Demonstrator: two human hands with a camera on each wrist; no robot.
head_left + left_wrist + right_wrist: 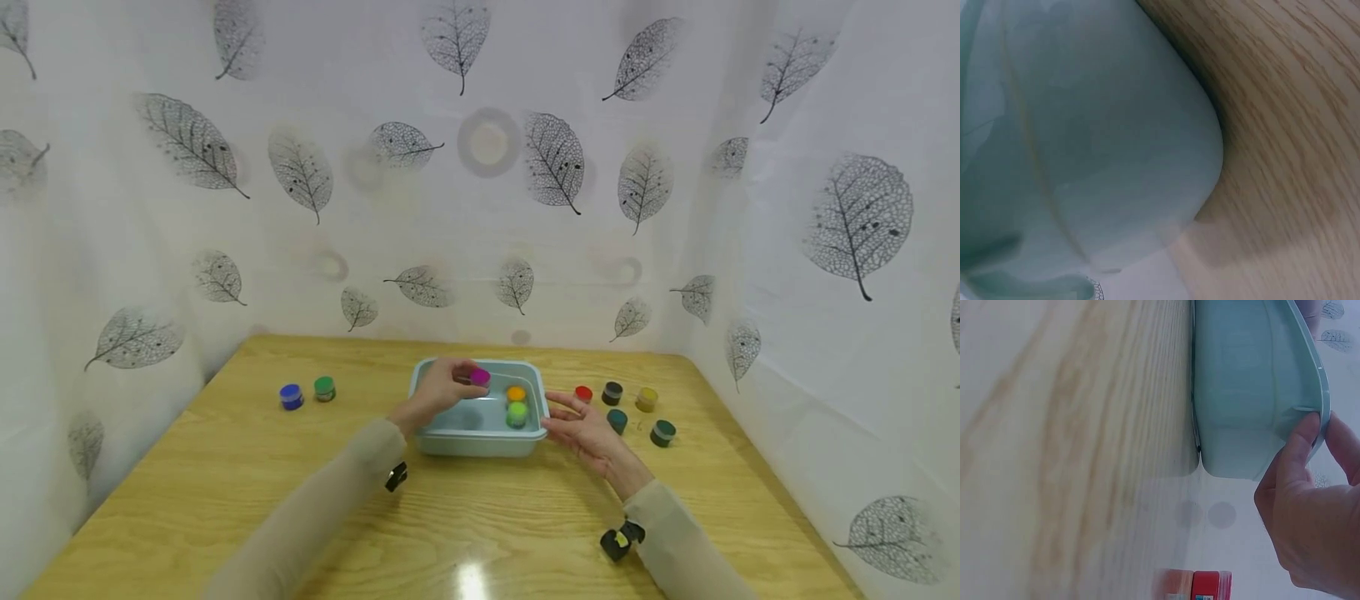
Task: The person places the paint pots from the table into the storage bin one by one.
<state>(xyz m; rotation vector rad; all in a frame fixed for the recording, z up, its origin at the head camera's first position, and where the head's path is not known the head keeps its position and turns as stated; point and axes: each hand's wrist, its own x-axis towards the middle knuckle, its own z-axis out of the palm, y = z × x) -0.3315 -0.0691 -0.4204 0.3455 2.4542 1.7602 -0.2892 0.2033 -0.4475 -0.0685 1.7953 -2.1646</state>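
In the head view a pale blue-green plastic tub (480,446) stands on the table. My left hand (438,390) is over its inside, pinching a small paint jar with a magenta lid (481,378). Inside the tub, at its right end, are an orange-lidded jar (516,393) and a light green one (517,413). My right hand (591,435) grips the tub's right rim; the right wrist view has the thumb and fingers of that hand (1316,519) on either side of the rim. The left wrist view holds only the tub's outer wall (1122,125) and the table.
Right of the tub stand red (582,392), black (612,393), yellow (647,400), teal (617,421) and dark green (663,432) jars, the red and teal ones close by my right hand. Blue (291,397) and green (325,388) jars stand left. A leaf-patterned curtain (480,233) surrounds the table.
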